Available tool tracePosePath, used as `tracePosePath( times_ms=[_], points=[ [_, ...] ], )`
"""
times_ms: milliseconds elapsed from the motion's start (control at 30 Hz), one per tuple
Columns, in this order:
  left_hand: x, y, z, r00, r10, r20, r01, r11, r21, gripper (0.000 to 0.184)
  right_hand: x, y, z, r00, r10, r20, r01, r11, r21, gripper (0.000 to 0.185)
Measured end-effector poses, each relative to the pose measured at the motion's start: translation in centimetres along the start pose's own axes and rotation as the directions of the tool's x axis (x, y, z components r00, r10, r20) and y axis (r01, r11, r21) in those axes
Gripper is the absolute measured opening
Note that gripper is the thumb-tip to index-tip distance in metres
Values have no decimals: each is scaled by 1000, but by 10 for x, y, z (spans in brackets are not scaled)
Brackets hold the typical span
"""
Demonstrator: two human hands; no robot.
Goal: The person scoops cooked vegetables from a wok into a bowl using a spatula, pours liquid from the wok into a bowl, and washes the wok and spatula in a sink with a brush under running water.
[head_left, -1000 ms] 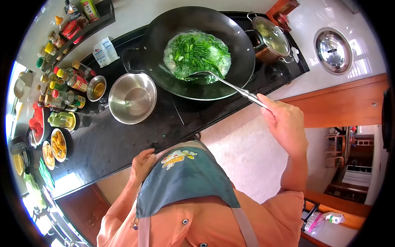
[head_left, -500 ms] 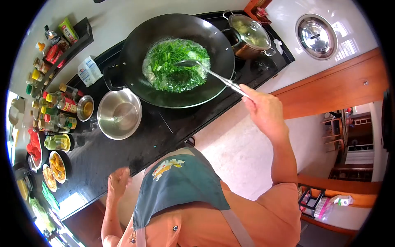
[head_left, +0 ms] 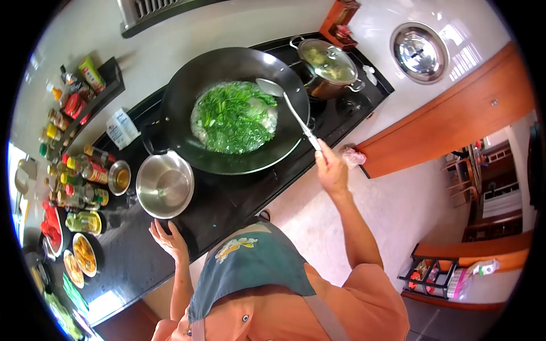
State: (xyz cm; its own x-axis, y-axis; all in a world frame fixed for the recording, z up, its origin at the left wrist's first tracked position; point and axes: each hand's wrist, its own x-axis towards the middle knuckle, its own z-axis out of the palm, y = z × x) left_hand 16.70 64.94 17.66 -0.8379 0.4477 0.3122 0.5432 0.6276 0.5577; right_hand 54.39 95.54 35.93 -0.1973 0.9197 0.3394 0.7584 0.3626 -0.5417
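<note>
My right hand (head_left: 334,170) grips the handle of a metal ladle (head_left: 297,113). The ladle's bowl is raised over the right side of a large black wok (head_left: 187,85). Chopped green vegetables (head_left: 230,122) sit in bubbling liquid in the wok. Over the counter edge, my left hand (head_left: 169,240) has its fingers spread and holds nothing. Just beyond its fingertips stands a steel bowl (head_left: 165,186); whether they touch I cannot tell.
A lidded pot (head_left: 330,65) stands on the stove right of the wok. Several sauce bottles (head_left: 85,169), a small metal bowl (head_left: 119,177) and plates of food (head_left: 84,256) line the left counter. A white packet (head_left: 122,129) leans near the wall.
The ladle has come up out of the greens toward the wok's right side. My left hand has opened and moved up to the steel bowl. The camera view has shifted.
</note>
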Motion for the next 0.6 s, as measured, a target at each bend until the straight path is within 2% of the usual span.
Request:
tracePosePath(
  times_ms=[100,133,167,267,367,467,600],
  points=[
    [-10,2,13,993,-18,114,0,987,159,65,-6,-4,12,998,58,12,-59,998,18,36],
    [-12,4,16,976,-89,197,46,976,214,71,-8,0,18,999,26,-18,-26,1000,0,37],
    [-13,6,18,978,-78,194,27,967,255,71,-8,0,22,999,-8,-46,7,1000,-18,39],
    [-16,18,20,979,-68,191,-8,928,371,74,-11,-1,22,996,71,44,-66,991,-113,41],
    [-17,19,21,978,-84,190,4,922,388,73,-12,1,25,998,48,38,-42,987,-155,42],
    [-16,20,20,974,-95,204,11,924,381,73,-12,-3,24,990,116,79,-104,985,-140,42],
    [-18,17,22,978,-68,196,-11,925,379,72,-12,-4,24,996,79,51,-72,988,-135,43]
  ],
)
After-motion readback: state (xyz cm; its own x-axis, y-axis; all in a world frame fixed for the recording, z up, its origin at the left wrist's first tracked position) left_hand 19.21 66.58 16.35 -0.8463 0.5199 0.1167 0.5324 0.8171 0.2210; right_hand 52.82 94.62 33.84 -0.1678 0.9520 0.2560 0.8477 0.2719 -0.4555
